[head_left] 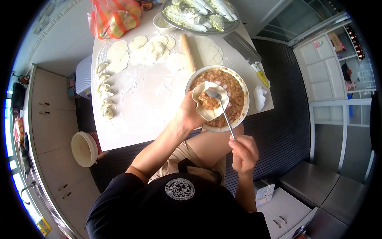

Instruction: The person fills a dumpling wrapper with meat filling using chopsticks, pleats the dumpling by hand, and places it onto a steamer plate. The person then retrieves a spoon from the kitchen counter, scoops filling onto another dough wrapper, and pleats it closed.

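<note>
My left hand (pixel 189 112) cups a round dumpling wrapper (pixel 199 92) above the near left part of a white bowl. Brown meat filling (pixel 207 102) lies in the middle of the wrapper. In my right hand (pixel 243 153) is the handle of a metal spoon (pixel 227 118), gripped between thumb and fingers. The spoon's head rests against the filling in the wrapper. More meat filling (pixel 236 87) fills the bowl (pixel 246 109) underneath. Folded dumplings (pixel 105 87) stand in a row along the table's left side.
Flat wrappers (pixel 153 49) lie across the back of the floured table (pixel 135 119), beside a rolling pin (pixel 187 51). A cleaver (pixel 243 49) lies at the right. Cabbage leaves (pixel 201 14) fill a tray behind, near an orange-striped bag (pixel 115 18). A bucket (pixel 84 149) stands on the floor.
</note>
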{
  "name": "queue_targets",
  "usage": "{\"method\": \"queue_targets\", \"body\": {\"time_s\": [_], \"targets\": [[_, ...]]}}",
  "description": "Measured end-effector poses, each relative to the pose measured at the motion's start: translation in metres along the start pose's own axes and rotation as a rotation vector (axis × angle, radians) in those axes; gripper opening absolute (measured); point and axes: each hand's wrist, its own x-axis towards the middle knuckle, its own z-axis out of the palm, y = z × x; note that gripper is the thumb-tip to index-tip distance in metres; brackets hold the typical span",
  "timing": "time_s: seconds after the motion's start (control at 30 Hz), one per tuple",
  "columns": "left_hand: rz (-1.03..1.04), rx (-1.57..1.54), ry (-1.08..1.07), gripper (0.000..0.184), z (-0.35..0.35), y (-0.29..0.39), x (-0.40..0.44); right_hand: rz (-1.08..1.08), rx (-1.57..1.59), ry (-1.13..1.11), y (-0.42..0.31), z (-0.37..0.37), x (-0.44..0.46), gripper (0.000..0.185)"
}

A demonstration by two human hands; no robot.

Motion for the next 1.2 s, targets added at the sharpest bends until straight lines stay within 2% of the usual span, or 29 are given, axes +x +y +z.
{"method": "queue_targets", "body": {"time_s": [0.23, 0.33, 0.5, 0.63, 0.8, 0.87, 0.97, 1.1, 1.2], "targets": [[0.026, 0.025, 0.012, 0.043, -0.006, 0.006, 0.001, 0.030, 0.052, 0.038, -0.005, -0.001, 0.002, 0.016], [0.000, 0.004, 0.007, 0.043, 0.001, 0.006, -0.004, 0.035, 0.005, -0.011, 0.000, 0.004, 0.006, 0.016], [-0.001, -0.017, -0.050, 0.049, -0.011, 0.015, -0.005, 0.025, 0.120, 0.034, -0.003, 0.001, 0.001, 0.016], [-0.036, -0.084, -0.080, 0.049, -0.008, 0.015, -0.010, 0.060, 0.144, -0.016, -0.003, 0.007, 0.005, 0.016], [-0.033, -0.137, -0.066, 0.050, -0.009, 0.019, -0.012, 0.136, 0.316, 0.130, 0.002, 0.001, -0.007, 0.020], [-0.047, -0.167, -0.071, 0.051, -0.009, 0.017, -0.013, 0.170, 0.380, 0.144, 0.002, 0.003, -0.008, 0.020], [-0.056, -0.190, -0.083, 0.051, -0.007, 0.014, -0.013, 0.181, 0.287, 0.068, 0.001, 0.003, -0.003, 0.021], [-0.020, -0.169, -0.040, 0.051, -0.007, 0.014, -0.016, 0.183, 0.414, 0.274, -0.006, -0.003, -0.006, 0.022], [-0.001, -0.134, -0.004, 0.051, -0.004, 0.012, -0.017, 0.168, 0.304, 0.112, -0.013, -0.011, 0.002, 0.023]]}}
